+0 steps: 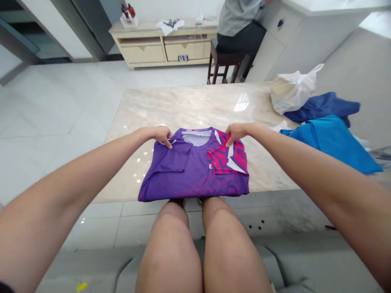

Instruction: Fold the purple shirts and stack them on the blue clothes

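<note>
A purple sports shirt (195,171) with a pink and white pattern lies folded on the marble table (189,108), collar away from me. Both sleeves are turned in over its body. My left hand (161,134) pinches the shirt's far left shoulder with closed fingers. My right hand (236,132) pinches the far right shoulder, by the pink pattern, in the same way. The shirt's near hem hangs slightly over the table's front edge above my knees.
A light blue garment (332,142), a dark blue garment (324,106) and a white plastic bag (291,90) lie at the table's right. Beyond, a person (241,24) sits on a dark stool (224,61) beside a low beige cabinet (161,44).
</note>
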### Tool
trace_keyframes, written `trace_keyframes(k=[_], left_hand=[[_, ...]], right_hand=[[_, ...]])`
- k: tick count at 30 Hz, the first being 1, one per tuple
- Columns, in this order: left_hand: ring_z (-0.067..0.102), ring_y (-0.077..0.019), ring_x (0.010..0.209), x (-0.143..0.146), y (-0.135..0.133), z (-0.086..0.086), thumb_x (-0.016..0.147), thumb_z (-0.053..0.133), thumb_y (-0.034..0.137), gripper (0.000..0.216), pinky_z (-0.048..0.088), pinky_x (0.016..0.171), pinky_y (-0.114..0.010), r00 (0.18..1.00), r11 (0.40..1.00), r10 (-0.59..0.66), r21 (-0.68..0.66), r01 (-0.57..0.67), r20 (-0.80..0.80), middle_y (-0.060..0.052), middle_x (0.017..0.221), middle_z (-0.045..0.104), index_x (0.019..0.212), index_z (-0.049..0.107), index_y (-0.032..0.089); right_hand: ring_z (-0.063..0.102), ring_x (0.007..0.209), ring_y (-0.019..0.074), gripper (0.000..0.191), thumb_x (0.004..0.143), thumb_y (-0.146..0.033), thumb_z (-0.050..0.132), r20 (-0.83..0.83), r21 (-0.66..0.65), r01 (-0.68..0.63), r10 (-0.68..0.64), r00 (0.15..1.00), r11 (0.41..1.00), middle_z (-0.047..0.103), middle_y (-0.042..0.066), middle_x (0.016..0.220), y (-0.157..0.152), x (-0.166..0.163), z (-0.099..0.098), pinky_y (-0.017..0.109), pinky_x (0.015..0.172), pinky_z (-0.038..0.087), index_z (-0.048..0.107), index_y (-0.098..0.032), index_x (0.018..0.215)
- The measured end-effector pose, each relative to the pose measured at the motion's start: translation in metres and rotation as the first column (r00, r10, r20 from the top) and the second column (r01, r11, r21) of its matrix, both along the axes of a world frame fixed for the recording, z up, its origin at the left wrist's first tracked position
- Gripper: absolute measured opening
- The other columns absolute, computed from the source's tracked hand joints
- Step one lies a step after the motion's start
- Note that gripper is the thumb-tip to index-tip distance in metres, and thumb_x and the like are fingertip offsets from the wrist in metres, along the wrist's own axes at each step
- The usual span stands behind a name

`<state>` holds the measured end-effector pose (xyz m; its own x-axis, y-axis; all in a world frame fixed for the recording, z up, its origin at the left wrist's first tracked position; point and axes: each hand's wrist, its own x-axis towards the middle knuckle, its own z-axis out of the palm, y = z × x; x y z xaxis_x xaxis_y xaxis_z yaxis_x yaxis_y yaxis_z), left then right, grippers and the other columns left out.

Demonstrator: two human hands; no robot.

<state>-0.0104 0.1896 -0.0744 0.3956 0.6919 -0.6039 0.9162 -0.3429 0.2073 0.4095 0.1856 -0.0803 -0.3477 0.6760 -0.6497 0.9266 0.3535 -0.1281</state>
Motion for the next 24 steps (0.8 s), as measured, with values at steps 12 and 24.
trace_keyframes(k=[12,24], left_hand=[[0.068,-0.027,0.119,0.016,0.058,0.075,0.099,0.082,0.037,0.055,0.052,0.103,-0.039,0.93,0.667,0.31,0.652,-0.36,0.197,-0.01,0.128,0.075,0.144,0.063,0.014],[0.07,-0.0298,0.112,0.004,-0.091,0.013,0.089,0.065,0.007,0.048,0.049,0.106,-0.045,0.951,0.687,-0.161,0.722,-0.083,0.263,-0.008,0.111,0.076,0.135,0.066,0.02]], right_hand=[[0.066,0.116,0.0278,0.046,0.115,-0.051,0.055,-0.225,0.753,0.288,-0.179,0.958,0.592,0.075,0.02,0.127,0.062,-0.006,0.074,0.038,0.094,0.046,0.073,-0.01,0.126],[0.061,0.11,0.0318,0.021,0.102,-0.014,0.052,-0.077,0.79,-0.119,0.289,0.954,0.602,0.071,0.018,0.116,-0.063,0.04,0.016,0.041,0.098,0.044,0.07,-0.016,0.111]])
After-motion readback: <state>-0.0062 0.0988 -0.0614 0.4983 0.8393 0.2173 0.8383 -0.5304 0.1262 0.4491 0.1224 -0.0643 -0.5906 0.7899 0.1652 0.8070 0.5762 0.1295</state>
